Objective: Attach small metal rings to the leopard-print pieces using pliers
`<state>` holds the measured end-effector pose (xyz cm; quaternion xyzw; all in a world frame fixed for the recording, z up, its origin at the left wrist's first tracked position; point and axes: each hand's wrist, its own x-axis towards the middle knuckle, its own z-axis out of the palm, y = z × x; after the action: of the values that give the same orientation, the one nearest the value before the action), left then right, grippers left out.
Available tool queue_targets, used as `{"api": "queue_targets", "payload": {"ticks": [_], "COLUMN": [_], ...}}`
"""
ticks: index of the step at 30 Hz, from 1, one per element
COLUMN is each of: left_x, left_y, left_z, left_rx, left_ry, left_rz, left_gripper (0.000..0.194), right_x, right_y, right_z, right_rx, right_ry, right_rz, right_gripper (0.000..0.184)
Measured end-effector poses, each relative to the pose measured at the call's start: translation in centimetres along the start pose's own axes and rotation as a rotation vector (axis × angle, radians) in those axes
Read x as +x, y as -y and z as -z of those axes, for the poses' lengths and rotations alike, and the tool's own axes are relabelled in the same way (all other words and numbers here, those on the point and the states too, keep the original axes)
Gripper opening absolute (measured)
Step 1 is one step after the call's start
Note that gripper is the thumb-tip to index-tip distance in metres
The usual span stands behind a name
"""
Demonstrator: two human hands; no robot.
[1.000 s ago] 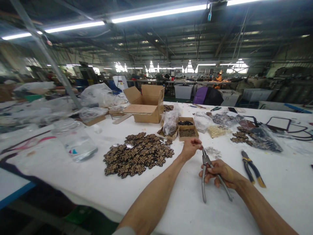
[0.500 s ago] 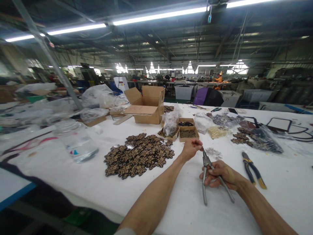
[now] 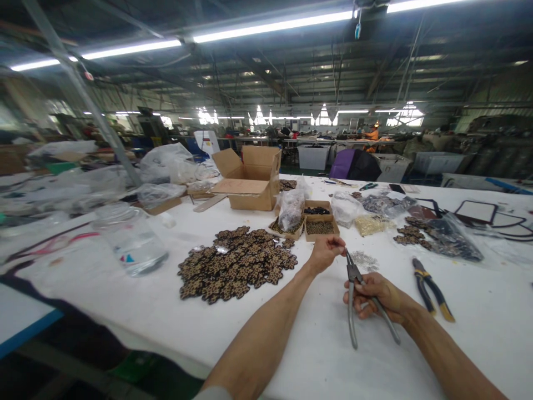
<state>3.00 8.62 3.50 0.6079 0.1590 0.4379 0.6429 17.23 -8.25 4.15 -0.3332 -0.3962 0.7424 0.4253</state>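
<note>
My right hand (image 3: 375, 294) grips a pair of bare-metal pliers (image 3: 353, 300), jaws pointing up and away, handles spread toward me. My left hand (image 3: 327, 253) is pinched closed right at the plier tips, holding something too small to make out. Both hands hover over the white table (image 3: 291, 355). A small heap of tiny silvery rings (image 3: 363, 259) lies just beyond the plier tips. To the left of my left hand spreads a pile of dark brown flower-shaped pieces (image 3: 235, 262).
Yellow-and-blue handled pliers (image 3: 431, 288) lie to the right. Small cardboard trays of beads (image 3: 318, 222), plastic bags (image 3: 290, 206), an open cardboard box (image 3: 250, 176) and a clear jar (image 3: 130, 238) stand behind. More dark pieces and straps (image 3: 449, 236) sit far right. People work at distant tables.
Both hands have barely shifted; the pliers have dropped slightly and their handles sit a little closer together. Otherwise nothing has moved.
</note>
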Motion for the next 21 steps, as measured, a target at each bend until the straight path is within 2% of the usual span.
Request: {"api": "queue_targets", "payload": {"ticks": [7, 12, 21], "left_x": [-0.1, -0.5, -1.2], "left_y": [-0.3, -0.3, -0.5], "left_z": [-0.4, -0.9, -2.3], "left_rx": [-0.054, -0.027, -0.041], "left_ry": [-0.069, -0.093, -0.081], "left_rz": [0.028, 0.115, 0.193], "left_gripper": [0.033, 0.038, 0.044], "right_x": [0.0, 0.2, 0.2], "right_y": [0.2, 0.1, 0.4], "right_z": [-0.3, 0.0, 0.3], "right_rx": [0.016, 0.026, -0.002], "right_ry": [-0.04, -0.058, -0.117], "right_rz": [0.026, 0.037, 0.052], "right_gripper": [0.038, 0.037, 0.038]}}
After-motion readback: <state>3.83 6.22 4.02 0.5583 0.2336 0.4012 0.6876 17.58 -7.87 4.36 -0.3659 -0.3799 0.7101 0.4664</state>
